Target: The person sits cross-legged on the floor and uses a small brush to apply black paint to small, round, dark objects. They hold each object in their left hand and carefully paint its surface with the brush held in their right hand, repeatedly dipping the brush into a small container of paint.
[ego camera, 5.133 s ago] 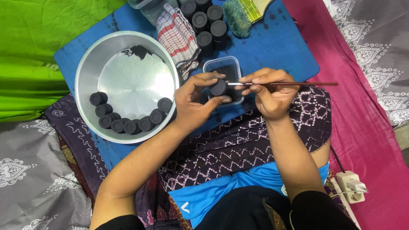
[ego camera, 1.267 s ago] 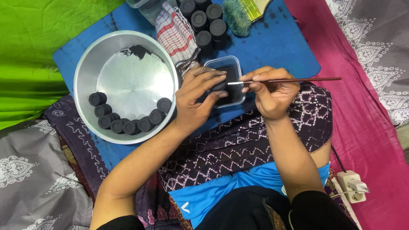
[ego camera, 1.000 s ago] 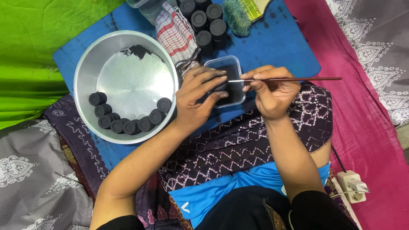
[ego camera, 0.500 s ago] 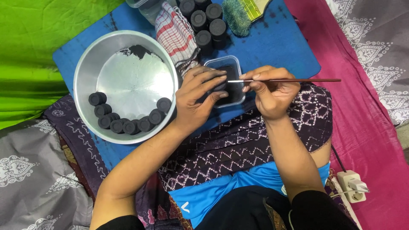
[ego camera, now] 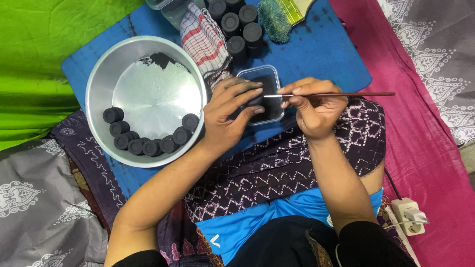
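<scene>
A: Looking straight down on the lap now. The left hand (ego camera: 228, 116) is curled over the small clear plastic tub (ego camera: 261, 94), fingers wrapped round something dark in it. I can't make out exactly what is in that grasp, since the fingers cover it.

B: And the right hand (ego camera: 312, 106) is pinched shut on a thin brown stick (ego camera: 336, 94), which lies level, its handle pointing right and its pale tip meeting the left fingertips over the tub.

A: The tub sits on the far edge of the patterned purple cloth (ego camera: 297, 163), where the blue mat (ego camera: 316, 49) begins. Its inside looks black.

B: Left of it is the big round metal bowl (ego camera: 106, 81), touching the left wrist. A curved row of black pucks (ego camera: 148, 141) lines its near wall, and there's a smear of black powder on its far side.

A: Farther off, a cluster of black pucks with raised rims (ego camera: 240, 27) stands on the mat, just beside a checked rag (ego camera: 205, 39).

B: A green scrubbing pad (ego camera: 274, 20) lies right of that cluster. Green fabric (ego camera: 34, 59) covers the far left, magenta fabric (ego camera: 425, 148) the right.

A: Near right, a white power plug (ego camera: 408, 215) rests on the magenta.
</scene>
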